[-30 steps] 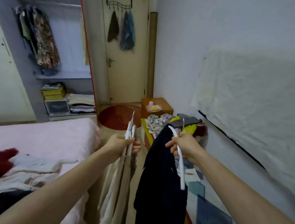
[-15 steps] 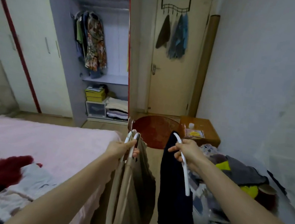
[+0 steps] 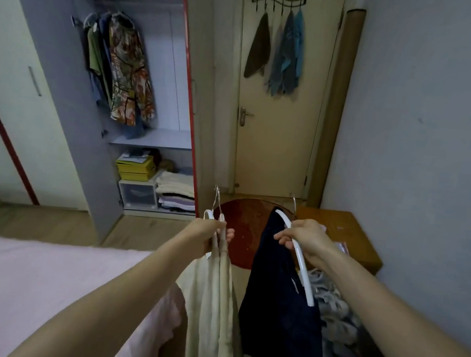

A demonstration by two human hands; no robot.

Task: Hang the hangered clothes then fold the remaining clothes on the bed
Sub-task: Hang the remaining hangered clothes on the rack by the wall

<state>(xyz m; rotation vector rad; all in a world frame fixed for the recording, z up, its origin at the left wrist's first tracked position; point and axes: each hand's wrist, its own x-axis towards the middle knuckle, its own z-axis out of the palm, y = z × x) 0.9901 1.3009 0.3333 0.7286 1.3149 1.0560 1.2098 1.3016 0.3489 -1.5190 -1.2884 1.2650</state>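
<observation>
The left hand point(image 3: 213, 232) grips white hangers with cream clothes point(image 3: 214, 302); the right hand point(image 3: 305, 239) curls round a white hanger point(image 3: 302, 274) carrying a dark garment point(image 3: 281, 307). Bare floor lies ahead, between them and the open wardrobe point(image 3: 139, 85). The bed's point(image 3: 40, 282) edge sits left of the left hand. The garments' hems are cut off below.
</observation>
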